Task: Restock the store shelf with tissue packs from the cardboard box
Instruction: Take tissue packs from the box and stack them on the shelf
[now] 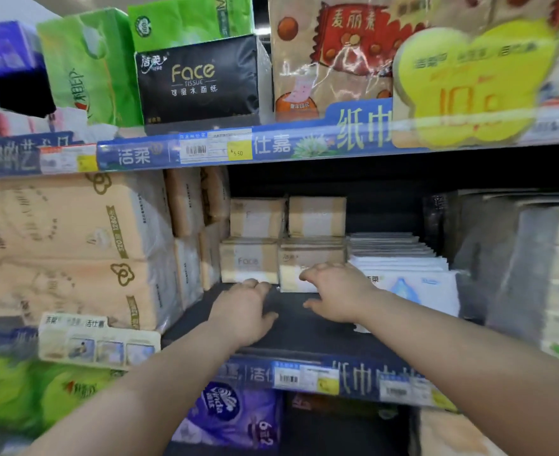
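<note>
Blurring shelf edges (304, 373), fingertips (255, 284) indistinct

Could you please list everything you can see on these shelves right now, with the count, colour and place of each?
Face tissue packs: four, tan, stacked two by two at the back of the middle shelf.
White packs: a stack, count unclear, right of the tan ones.
Large bundles: two, peach, stacked at middle shelf left.
Black Face pack: one, top shelf centre.
Green packs: at least two, top shelf, left of and above the black one.
Brown bag: one, top shelf right of centre.
Yellow price sign: one, top right.
Purple Vinda pack: one, bottom shelf.
Middle shelf: dark, bare at the front.
Hands: left and right, both empty, reaching toward the tan packs.
</note>
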`<state>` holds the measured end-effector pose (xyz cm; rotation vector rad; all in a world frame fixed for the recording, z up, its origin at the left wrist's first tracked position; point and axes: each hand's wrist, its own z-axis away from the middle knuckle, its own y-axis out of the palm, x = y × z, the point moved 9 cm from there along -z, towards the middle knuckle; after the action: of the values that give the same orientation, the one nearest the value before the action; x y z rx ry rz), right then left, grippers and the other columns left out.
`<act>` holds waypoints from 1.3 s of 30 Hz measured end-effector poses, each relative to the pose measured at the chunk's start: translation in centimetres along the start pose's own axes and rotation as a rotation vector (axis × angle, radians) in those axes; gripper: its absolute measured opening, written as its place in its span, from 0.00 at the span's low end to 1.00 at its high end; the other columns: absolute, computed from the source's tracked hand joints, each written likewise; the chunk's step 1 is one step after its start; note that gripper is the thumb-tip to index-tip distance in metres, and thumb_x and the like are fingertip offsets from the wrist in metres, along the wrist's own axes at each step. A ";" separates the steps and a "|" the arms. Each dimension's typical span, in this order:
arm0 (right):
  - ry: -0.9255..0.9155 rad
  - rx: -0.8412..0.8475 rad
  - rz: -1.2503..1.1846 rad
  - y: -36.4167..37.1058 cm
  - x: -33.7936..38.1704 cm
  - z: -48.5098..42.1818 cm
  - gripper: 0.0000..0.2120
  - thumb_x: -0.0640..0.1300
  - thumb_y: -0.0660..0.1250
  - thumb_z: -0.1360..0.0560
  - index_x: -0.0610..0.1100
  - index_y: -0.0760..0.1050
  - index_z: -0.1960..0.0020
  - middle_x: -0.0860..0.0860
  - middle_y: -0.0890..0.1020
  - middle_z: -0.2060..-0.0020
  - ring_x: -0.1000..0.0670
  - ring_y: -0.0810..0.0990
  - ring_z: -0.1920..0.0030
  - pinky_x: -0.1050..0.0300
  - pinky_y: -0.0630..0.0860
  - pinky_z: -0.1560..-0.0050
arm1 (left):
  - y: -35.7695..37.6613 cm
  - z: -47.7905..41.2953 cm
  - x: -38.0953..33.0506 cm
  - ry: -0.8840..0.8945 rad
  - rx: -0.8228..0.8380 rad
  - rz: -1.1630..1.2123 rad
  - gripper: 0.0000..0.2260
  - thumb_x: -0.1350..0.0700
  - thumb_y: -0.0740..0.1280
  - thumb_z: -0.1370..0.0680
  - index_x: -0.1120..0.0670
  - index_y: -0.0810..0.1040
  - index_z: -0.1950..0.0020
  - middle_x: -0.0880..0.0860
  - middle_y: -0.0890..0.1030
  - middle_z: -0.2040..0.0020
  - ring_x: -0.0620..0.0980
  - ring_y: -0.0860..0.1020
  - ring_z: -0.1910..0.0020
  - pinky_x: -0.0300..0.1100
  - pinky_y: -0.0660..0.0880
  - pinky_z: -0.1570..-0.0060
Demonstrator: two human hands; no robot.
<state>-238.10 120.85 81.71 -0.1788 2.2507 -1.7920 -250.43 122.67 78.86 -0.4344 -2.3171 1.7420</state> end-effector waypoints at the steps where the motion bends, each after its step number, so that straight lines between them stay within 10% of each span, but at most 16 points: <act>1: 0.016 0.003 0.001 -0.1 0.2 1.0 0.24 0.55 0.62 0.23 0.47 0.66 0.31 0.45 0.71 0.32 0.43 0.69 0.32 0.49 0.66 0.34 | -0.2 0.7 -0.4 0.024 -0.004 0.008 0.25 0.45 0.62 0.23 0.51 0.64 0.27 0.54 0.71 0.34 0.55 0.71 0.35 0.46 0.70 0.39; 23: 0.610 0.371 -0.030 5.2 4.7 34.1 0.25 0.54 0.62 0.23 0.48 0.64 0.29 0.44 0.73 0.35 0.42 0.72 0.35 0.43 0.67 0.36 | 5.4 24.3 -15.3 0.511 0.274 0.179 0.24 0.43 0.61 0.23 0.49 0.66 0.29 0.51 0.69 0.33 0.55 0.68 0.33 0.49 0.69 0.37; 39: 1.193 0.403 -0.048 0.4 -2.9 74.8 0.25 0.56 0.63 0.25 0.50 0.66 0.31 0.46 0.74 0.35 0.43 0.71 0.34 0.46 0.67 0.36 | 2.3 46.2 -49.0 1.030 0.395 0.208 0.20 0.41 0.62 0.24 0.51 0.71 0.37 0.54 0.73 0.39 0.56 0.73 0.38 0.47 0.73 0.44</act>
<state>-214.62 51.51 66.24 1.2167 2.3441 -2.7513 -220.02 64.35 64.19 -1.1699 -1.2134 1.4534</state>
